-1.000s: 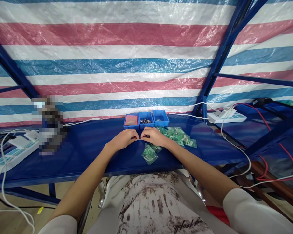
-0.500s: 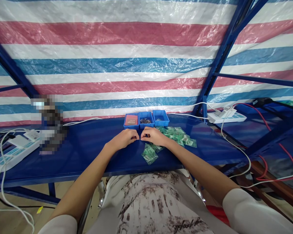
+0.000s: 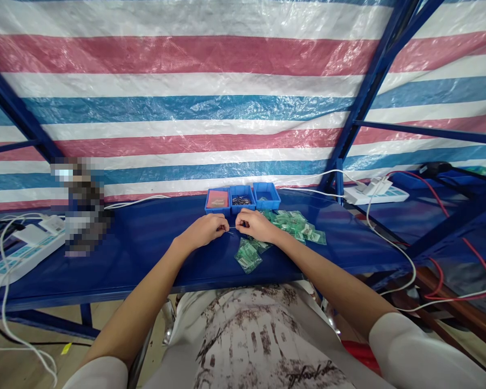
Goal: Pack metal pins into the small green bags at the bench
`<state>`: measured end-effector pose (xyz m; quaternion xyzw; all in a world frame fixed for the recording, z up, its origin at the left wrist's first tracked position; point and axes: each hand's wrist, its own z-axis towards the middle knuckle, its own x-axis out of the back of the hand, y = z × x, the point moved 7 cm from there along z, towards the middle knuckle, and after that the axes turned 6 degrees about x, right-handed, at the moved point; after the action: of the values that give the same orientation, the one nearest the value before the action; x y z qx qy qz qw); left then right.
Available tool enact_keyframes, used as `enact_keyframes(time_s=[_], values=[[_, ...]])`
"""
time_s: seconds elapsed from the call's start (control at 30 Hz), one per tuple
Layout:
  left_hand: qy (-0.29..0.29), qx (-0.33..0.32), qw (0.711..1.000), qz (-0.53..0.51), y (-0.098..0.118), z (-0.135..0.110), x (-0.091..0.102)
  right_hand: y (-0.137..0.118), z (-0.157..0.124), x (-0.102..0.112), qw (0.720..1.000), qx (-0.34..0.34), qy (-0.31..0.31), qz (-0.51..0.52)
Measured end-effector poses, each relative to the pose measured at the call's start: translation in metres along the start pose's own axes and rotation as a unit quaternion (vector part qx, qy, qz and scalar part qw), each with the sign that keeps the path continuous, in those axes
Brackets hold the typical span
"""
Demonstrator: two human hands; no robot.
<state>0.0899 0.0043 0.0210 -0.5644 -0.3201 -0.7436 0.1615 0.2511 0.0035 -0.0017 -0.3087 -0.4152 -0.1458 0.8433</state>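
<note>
A blue worktop [image 3: 146,237] runs across the view, its near edge close to the person's printed shirt [image 3: 259,340]. Behind its far edge hangs a sheet [image 3: 210,108] striped red, white and blue, crossed by slanting blue posts [image 3: 368,92] at either side.

Three small blue trays stand side by side near the middle of the far edge: the left tray [image 3: 217,212] holds a reddish card, the middle tray [image 3: 243,207] dark metal pieces, the right tray [image 3: 268,205] something faint. Green packets [image 3: 297,224] lie heaped to the right, with one packet [image 3: 248,257] nearer the near edge. A white power strip [image 3: 20,259] sits at the left end, its cables hanging over the edge; another power strip [image 3: 376,194] lies past the right far corner.

The hands meet in front of the trays. The left hand [image 3: 204,229] pinches a thin light piece [image 3: 232,228], which spans the small gap between the hands. The right hand [image 3: 254,225] has its fingertips drawn together at the other end; whether they clamp it, I cannot tell.

The right hand and wrist hide part of the packets. A pixelated patch masks whatever is near the left far corner.
</note>
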Motion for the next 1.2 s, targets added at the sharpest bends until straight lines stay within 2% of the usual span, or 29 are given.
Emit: enact_keyframes(time_s=[0.23, 0.5, 0.77, 1.2], values=[[0.008, 0.015, 1.000, 0.014, -0.008, 0.000, -0.002, -0.001, -0.001, 0.012, 0.998, -0.012, 0.055, -0.031], [0.006, 0.017, 1.000, 0.021, -0.007, 0.000, 0.000, 0.004, -0.003, 0.025, 0.991, -0.045, 0.127, -0.002], [0.014, 0.026, 0.999, 0.014, -0.009, -0.001, 0.000, 0.016, -0.005, 0.028, 0.984, -0.094, 0.151, 0.016], [0.013, 0.025, 0.999, 0.017, -0.013, -0.001, -0.004, 0.027, -0.004, 0.029, 0.976, -0.103, 0.185, 0.059]])
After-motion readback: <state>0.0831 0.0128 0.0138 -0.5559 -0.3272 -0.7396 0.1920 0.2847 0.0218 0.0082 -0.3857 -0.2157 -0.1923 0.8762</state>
